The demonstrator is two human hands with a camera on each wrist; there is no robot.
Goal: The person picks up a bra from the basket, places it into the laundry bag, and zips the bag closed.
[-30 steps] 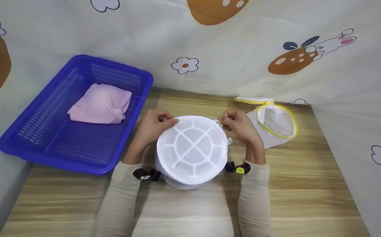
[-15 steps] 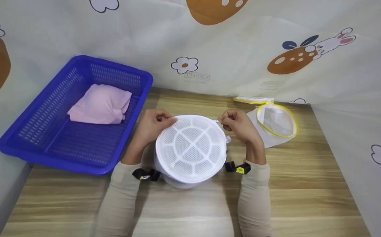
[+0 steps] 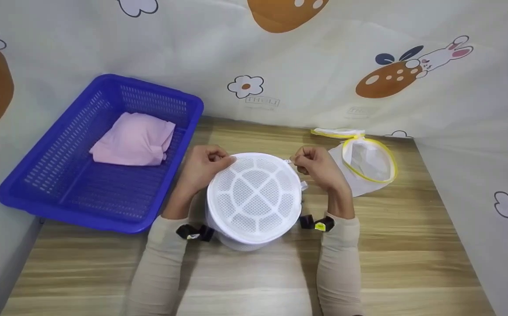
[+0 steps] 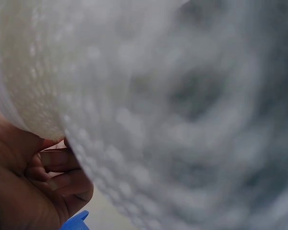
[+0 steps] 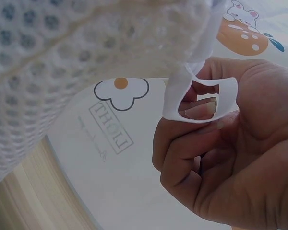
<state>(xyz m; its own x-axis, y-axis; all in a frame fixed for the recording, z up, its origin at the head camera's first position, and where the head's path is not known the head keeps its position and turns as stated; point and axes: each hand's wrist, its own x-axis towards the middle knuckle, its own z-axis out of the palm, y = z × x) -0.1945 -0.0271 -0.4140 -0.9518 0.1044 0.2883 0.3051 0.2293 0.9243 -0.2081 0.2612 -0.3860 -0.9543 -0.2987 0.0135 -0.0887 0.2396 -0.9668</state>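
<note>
A round white mesh laundry bag (image 3: 254, 197) stands on the table between both hands, its lid patterned with a ring and spokes. At the far left of its rim, my left hand (image 3: 208, 164) pinches the edge between thumb and curled fingers. My right hand (image 3: 317, 166) pinches the small white zipper pull (image 3: 287, 161) at the far right of the rim. A white loop tab (image 5: 228, 98) on the bag hangs in front of the right fingers in the right wrist view. Blurred mesh fills most of the left wrist view, with the left hand (image 4: 33, 177) at its edge.
At the left, a blue plastic basket (image 3: 148, 217) holds a folded pink cloth (image 3: 133, 140). A second white mesh bag (image 3: 361, 188) with yellow trim lies unzipped behind the right hand. Printed sheeting (image 3: 311, 66) walls the wooden table (image 3: 403, 263) at the back and sides.
The mesh bag has shifted very slightly left. Both hands keep their places and their pinch on the rim and zipper pull.
</note>
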